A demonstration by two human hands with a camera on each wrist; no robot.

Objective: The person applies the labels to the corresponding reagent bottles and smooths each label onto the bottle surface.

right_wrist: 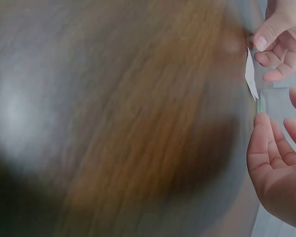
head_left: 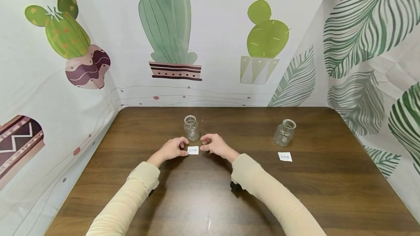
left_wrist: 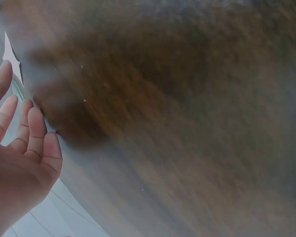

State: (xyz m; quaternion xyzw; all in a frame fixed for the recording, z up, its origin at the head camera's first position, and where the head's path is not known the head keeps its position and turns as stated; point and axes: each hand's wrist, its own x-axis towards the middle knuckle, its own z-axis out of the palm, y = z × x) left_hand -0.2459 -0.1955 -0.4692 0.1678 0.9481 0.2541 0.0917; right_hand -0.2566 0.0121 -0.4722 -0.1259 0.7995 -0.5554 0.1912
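Observation:
In the head view a small white card (head_left: 193, 150) with blue handwriting lies on the table, just in front of a clear glass jar (head_left: 191, 130) that stands upright without a lid. My left hand (head_left: 170, 149) is at the card's left side, thumb tip right by its edge, fingers loosely bent. On the other side my right hand (head_left: 217, 146) has its fingers spread in a loose curve close to the card and jar. Nothing is gripped by either hand. The right wrist view has the card (right_wrist: 250, 74) edge-on between both hands, the jar's base (right_wrist: 266, 101) behind it.
A second open glass jar (head_left: 284, 133) stands on the right of the brown wooden table (head_left: 328, 192), with another handwritten white card (head_left: 285, 156) in front of it. A white cloth backdrop (head_left: 220, 39) printed with cacti and leaves closes off the back and sides.

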